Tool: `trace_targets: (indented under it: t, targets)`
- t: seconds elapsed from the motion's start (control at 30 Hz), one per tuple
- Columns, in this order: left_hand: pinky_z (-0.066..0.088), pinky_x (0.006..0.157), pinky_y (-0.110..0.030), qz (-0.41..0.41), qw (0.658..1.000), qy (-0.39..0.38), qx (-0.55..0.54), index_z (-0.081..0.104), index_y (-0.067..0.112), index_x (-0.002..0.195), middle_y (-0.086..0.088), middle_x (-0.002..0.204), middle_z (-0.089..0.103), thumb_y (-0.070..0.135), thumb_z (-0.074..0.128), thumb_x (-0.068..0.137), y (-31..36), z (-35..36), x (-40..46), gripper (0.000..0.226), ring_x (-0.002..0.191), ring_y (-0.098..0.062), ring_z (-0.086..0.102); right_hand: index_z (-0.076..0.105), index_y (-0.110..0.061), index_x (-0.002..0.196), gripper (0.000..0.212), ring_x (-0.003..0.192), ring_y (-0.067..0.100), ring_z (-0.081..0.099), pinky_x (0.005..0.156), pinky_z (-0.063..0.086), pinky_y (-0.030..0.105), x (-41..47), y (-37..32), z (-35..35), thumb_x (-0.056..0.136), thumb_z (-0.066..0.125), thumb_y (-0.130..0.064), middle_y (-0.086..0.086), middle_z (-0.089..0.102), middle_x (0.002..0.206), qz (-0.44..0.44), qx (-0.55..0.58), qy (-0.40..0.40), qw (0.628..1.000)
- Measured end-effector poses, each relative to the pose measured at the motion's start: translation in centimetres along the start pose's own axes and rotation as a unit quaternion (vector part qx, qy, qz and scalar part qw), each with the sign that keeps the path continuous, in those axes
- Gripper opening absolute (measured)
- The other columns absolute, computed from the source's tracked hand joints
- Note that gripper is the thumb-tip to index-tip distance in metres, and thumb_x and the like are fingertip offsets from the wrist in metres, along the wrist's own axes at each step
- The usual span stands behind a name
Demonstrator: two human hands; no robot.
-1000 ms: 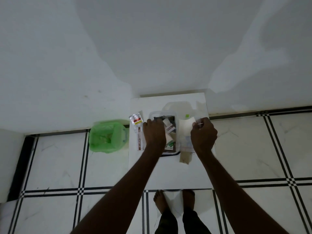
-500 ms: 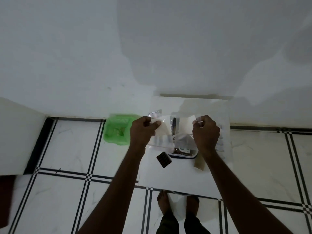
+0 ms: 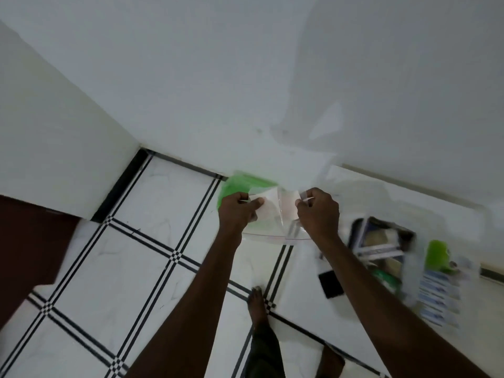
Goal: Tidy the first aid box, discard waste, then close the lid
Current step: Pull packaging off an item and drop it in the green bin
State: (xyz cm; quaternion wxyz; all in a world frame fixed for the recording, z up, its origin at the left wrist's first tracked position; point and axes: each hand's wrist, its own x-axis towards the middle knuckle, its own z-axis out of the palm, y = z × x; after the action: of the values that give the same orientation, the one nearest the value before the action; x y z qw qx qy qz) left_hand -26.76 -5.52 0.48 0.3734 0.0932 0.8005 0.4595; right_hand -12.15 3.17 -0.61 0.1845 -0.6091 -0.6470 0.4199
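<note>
My left hand and my right hand each pinch one side of a clear plastic zip bag with pale paper inside. I hold the bag in the air over the green waste bin, which stands on the floor against the wall and is mostly hidden behind the bag. The first aid box sits open on the white table to the right, packed with cartons and packets. Its lid is not clearly visible.
A black blister strip lies on the table beside my right forearm. A green bottle and a blue-and-white strip of tablets lie right of the box. White tiled floor with black lines spreads to the left. My bare feet stand by the table edge.
Both hands lifted the plastic bag out of the box area and carried it left, from above the table to above the green bin. The view swung left with them.
</note>
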Motion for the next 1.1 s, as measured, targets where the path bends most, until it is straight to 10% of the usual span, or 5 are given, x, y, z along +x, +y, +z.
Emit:
trace_targets:
  t: [0.2, 0.53, 0.67, 0.9, 1.1]
  targets:
    - [0.060, 0.065, -0.032, -0.047, 0.999, 0.010, -0.005, 0.070, 0.004, 0.090, -0.007, 0.069, 0.067, 0.014, 0.082, 0.076, -3.7, -4.4, 11.6, 0.021, 0.054, -0.016, 0.062, 0.062, -0.019, 0.078, 0.012, 0.070, 0.034, 0.071, 0.072, 0.059, 0.044, 5.6, -1.1, 12.7, 0.071, 0.055, -0.025, -0.001, 0.072, 0.082, 0.031, -0.020, -0.056, 0.998]
    - [0.061, 0.078, -0.053, -0.161, 0.986, 0.024, -0.025, 0.065, 0.009, 0.066, -0.017, 0.082, 0.072, 0.019, 0.086, 0.062, -18.4, -5.4, 34.9, 0.023, 0.086, -0.037, 0.074, 0.067, -0.007, 0.092, 0.027, 0.089, 0.033, 0.069, 0.073, 0.052, 0.030, 17.7, 5.6, 33.6, 0.068, 0.055, -0.012, 0.012, 0.071, 0.096, 0.174, -0.065, -0.045, 0.982]
    - [0.059, 0.086, -0.049, -0.209, 0.976, -0.031, -0.041, 0.069, -0.004, 0.093, -0.019, 0.098, 0.072, 0.034, 0.084, 0.060, -23.9, -3.3, 40.5, 0.052, 0.093, -0.033, 0.071, 0.069, -0.002, 0.088, 0.029, 0.086, 0.034, 0.072, 0.075, 0.057, 0.036, 21.9, 11.0, 39.7, 0.065, 0.056, -0.016, 0.017, 0.074, 0.088, 0.220, -0.063, -0.079, 0.970]
    - [0.049, 0.063, -0.024, -0.271, 0.956, -0.080, -0.084, 0.059, 0.008, 0.072, -0.014, 0.080, 0.056, 0.002, 0.060, 0.090, -23.9, -1.3, 39.0, 0.019, 0.070, -0.021, 0.055, 0.064, -0.003, 0.081, 0.016, 0.070, 0.033, 0.073, 0.077, 0.061, 0.051, 22.0, 13.1, 41.0, 0.077, 0.059, -0.017, 0.013, 0.071, 0.071, 0.290, 0.044, -0.133, 0.947]
    - [0.055, 0.093, -0.039, -0.197, 0.963, -0.100, -0.157, 0.070, -0.001, 0.106, -0.020, 0.104, 0.072, 0.012, 0.060, 0.091, -15.9, -1.3, 32.3, 0.023, 0.094, -0.028, 0.069, 0.063, -0.016, 0.076, 0.012, 0.075, 0.029, 0.070, 0.081, 0.059, 0.047, 18.5, 4.8, 33.4, 0.088, 0.059, -0.015, 0.015, 0.072, 0.087, 0.272, 0.200, -0.099, 0.936]
